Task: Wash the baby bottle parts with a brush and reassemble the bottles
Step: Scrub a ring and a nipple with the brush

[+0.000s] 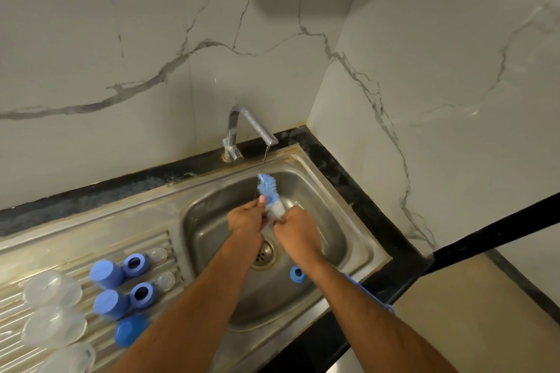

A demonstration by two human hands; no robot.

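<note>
Both hands outstretched, gripping brush

A thin stream runs from a chrome tap into a steel sink with a round drain, set in a black counter below marble-patterned walls.

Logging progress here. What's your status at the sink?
Left hand and right hand both gripping the blue-and-white bristle bottle brush under the running steel tap. Blue plastic ring waiting in the basin. Nothing in the way.
</note>
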